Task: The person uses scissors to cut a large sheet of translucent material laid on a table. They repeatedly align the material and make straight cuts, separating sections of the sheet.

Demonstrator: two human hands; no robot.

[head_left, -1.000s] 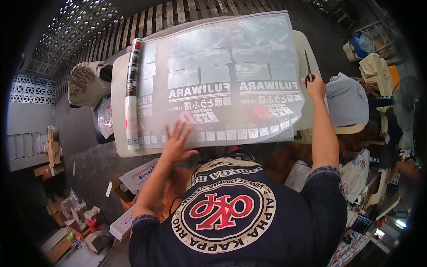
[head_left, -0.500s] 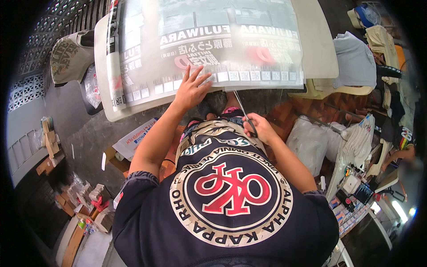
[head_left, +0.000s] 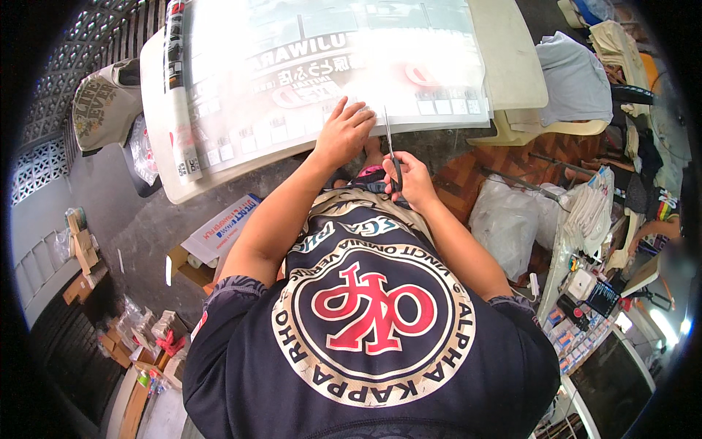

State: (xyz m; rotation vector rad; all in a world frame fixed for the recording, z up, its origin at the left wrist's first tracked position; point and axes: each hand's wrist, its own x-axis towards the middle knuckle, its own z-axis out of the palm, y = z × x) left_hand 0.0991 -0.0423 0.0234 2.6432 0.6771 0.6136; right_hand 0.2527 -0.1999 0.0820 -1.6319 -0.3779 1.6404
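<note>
Beige cloth [head_left: 107, 106]: it hangs over a seat at your far left, a dark print facing up.
Table [head_left: 162, 172]: pale, with rounded corners, it spans the top of your view.
Printed roll [head_left: 178, 110]: it stretches away from you along the table's left side, at the sheet's left end.
White box [head_left: 219, 233]: blue and red lettering on it, tilted beside an open carton [head_left: 189, 265], lower than the table.
Clear sheet [head_left: 252, 84]: spread over the table, its print reversed to you, strong glare washing out the middle.
Left hand [head_left: 344, 134]: your fingers lie over the sheet's near edge; I cannot tell whether they pinch it or only rest there.
Scissors [head_left: 390, 137]: blades pointing away from you, tips at that near edge, just right of your left hand; whether the film sits between the blades I cannot tell.
Right hand [head_left: 413, 181]: closed around the black handles, apart from your left.
Plastic bag [head_left: 499, 228]: whitish, below the table's right side.
Grey cloth [head_left: 574, 84]: draped over a cream chair [head_left: 537, 134], right of the table.
</note>
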